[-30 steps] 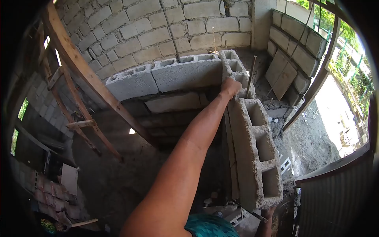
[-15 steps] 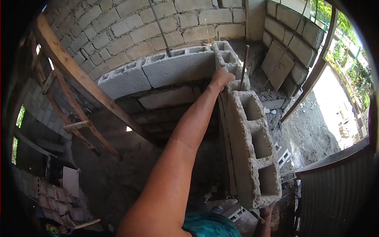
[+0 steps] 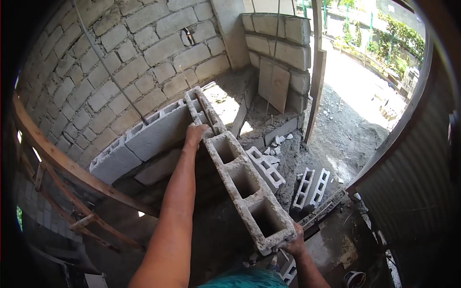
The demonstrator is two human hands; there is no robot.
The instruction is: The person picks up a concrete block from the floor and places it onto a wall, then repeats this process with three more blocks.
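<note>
A three-celled concrete block [image 3: 233,169] extends from mid-view toward me, its open cells facing up. My left hand [image 3: 196,133] is closed at its far end, beside the laid blocks and a thin steel bar [image 3: 205,111]. My right hand [image 3: 295,242] grips its near end from the right; the fingers are partly hidden. A thin rod-like piece shows by that hand, too small to name. Beyond my left hand another hollow block [image 3: 193,102] meets a row of laid blocks [image 3: 153,137] running left.
A curved wooden beam [image 3: 67,158] crosses the left side. Several loose hollow blocks [image 3: 265,168] and rubble lie on the ground at right. A block wall [image 3: 144,43] stands behind, a corrugated sheet [image 3: 403,197] at right, and a bucket [image 3: 354,278] at lower right.
The view has swung to the right, so the blocks sit further left. My right hand, mostly hidden below the block before, now shows at its near end. My left hand stays at the far end.
</note>
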